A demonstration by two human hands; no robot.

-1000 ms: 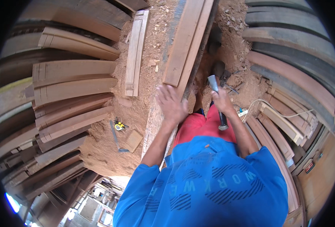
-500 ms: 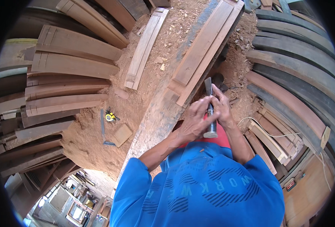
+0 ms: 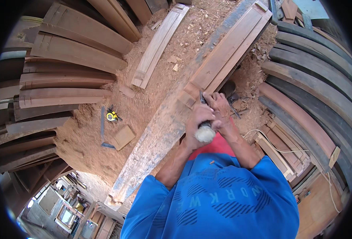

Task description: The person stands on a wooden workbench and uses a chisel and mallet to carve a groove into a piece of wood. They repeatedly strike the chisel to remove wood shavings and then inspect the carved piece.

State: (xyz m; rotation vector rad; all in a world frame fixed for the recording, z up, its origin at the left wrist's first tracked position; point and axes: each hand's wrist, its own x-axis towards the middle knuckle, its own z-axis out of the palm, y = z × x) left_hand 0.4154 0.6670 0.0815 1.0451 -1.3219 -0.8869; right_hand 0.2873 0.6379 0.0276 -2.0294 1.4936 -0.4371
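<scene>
Both my hands are on a chisel (image 3: 204, 133). Its pale, round handle end points back toward my body, and its narrow metal blade reaches the near end of a stepped wooden workpiece (image 3: 227, 53). My left hand (image 3: 197, 117) is closed around the handle. Close beside it, my right hand (image 3: 219, 106) is closed lower on the tool, near the blade. The workpiece lies lengthwise on a worn wooden beam (image 3: 156, 127), with a cut shoulder at its near end. Fingers hide the middle of the chisel.
On the sawdust at left lie a metal square (image 3: 102, 125), a yellow tape measure (image 3: 112, 116) and a wooden block (image 3: 124, 137). Beyond the beam rests a pale rail (image 3: 160, 46). Curved boards are stacked at left (image 3: 64, 97) and right (image 3: 303, 63). A white cord (image 3: 277, 149) trails at right.
The chisel has come down from above my lap, blade tip now at the workpiece's near end. My left hand, loosely spread before, has closed around the handle; the view has shifted slightly.
</scene>
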